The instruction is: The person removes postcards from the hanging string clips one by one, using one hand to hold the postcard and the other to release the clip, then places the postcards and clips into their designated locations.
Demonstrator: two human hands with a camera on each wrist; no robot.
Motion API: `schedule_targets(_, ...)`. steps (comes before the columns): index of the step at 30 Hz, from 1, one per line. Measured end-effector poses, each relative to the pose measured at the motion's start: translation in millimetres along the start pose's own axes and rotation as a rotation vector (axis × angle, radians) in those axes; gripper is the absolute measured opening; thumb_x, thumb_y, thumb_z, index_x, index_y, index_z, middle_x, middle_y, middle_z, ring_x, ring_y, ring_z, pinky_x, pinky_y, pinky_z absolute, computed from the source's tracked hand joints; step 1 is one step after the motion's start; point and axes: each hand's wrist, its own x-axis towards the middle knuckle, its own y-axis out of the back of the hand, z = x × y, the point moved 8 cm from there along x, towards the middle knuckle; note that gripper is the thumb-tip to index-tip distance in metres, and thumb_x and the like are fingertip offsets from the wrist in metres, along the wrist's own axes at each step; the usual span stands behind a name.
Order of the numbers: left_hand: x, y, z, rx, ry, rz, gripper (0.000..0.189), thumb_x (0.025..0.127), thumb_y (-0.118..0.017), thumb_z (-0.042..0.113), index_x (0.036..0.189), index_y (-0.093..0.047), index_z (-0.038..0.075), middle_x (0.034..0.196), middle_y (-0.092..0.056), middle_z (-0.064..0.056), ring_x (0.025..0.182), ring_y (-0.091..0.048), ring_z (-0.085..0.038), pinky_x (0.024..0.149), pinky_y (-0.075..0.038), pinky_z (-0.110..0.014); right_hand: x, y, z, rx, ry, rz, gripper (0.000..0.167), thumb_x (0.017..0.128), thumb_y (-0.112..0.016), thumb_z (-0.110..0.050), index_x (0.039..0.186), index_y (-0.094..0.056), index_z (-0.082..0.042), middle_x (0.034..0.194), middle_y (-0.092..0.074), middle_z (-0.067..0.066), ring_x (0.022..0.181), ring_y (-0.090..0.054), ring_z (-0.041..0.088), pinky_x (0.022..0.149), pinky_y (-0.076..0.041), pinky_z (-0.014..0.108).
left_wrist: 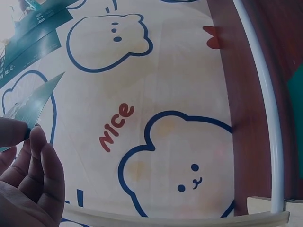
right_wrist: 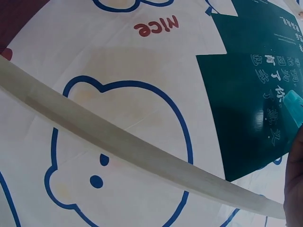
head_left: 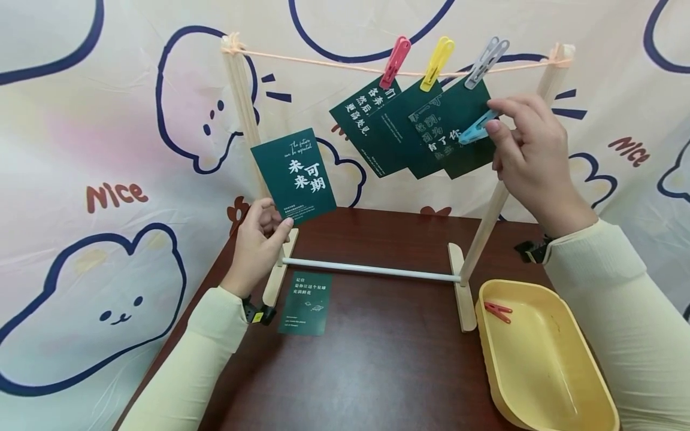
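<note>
My left hand pinches a green card with white lettering by its lower edge, left of the hanging cards. Between the thumb and fingers of my right hand is a light blue clothespin, held in front of the rightmost hanging card. That card hangs from the string by a grey clothespin. Beside it a yellow clothespin and a red clothespin hold two more green cards, which overlap. In the right wrist view, the blue clothespin overlaps the lettered card.
A wooden frame carries the string, with a white rod low across it. Another green card lies on the brown table. At right stands a yellow basket with a red clothespin inside. Behind hangs a patterned cloth.
</note>
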Motion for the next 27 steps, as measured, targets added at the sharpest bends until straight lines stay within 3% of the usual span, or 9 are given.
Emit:
schedule_targets(11, -10.1, 0.3, -5.5, 0.033, -0.011, -0.014, 0.031, 0.096, -0.058, -0.001, 0.124, -0.046, -0.004, 0.086, -0.065, -0.018, 0.067, -0.057, -0.035, 0.052, -0.04, -0.024, -13.5, -1.0, 16.7, 0.006, -0.018, 0.007, 0.035, 0.101, -0.053, -0.02, 0.135, -0.058, -0.01, 0.118, -0.051, 0.005, 0.055, -0.05, -0.001, 0.059, -0.042, 0.011)
schedule_targets(19, -13.5, -1.0, -48.3, 0.052, -0.002, -0.014, 0.033, 0.097, -0.06, 0.007, 0.128, -0.049, 0.005, 0.081, -0.064, -0.006, 0.062, -0.056, -0.017, 0.054, -0.043, -0.026, -24.0, 1.4, 30.4, -0.028, -0.04, -0.003, 0.036, 0.102, -0.053, -0.02, 0.136, -0.057, -0.009, 0.125, -0.051, 0.007, 0.057, -0.049, -0.004, 0.071, -0.041, 0.013)
schedule_targets(23, -16.6, -1.3, -57.5, 0.029, 0.007, -0.021, 0.032, 0.098, -0.06, 0.013, 0.128, -0.05, 0.009, 0.084, -0.065, -0.004, 0.064, -0.059, -0.019, 0.056, -0.046, -0.027, -26.9, 2.3, 34.9, -0.041, -0.044, -0.001, 0.036, 0.101, -0.054, -0.021, 0.135, -0.058, -0.009, 0.123, -0.052, 0.008, 0.06, -0.048, -0.004, 0.077, -0.04, 0.012)
schedule_targets(27, -20.3, -0.9, -61.3, 0.032, 0.03, -0.018, 0.034, 0.098, -0.059, 0.015, 0.131, -0.053, 0.009, 0.086, -0.065, -0.004, 0.066, -0.06, -0.022, 0.057, -0.048, -0.027, -30.4, 3.1, 37.8, -0.046, -0.055, -0.003, 0.036, 0.101, -0.054, -0.021, 0.136, -0.058, -0.011, 0.122, -0.052, 0.007, 0.059, -0.048, -0.003, 0.071, -0.042, 0.011)
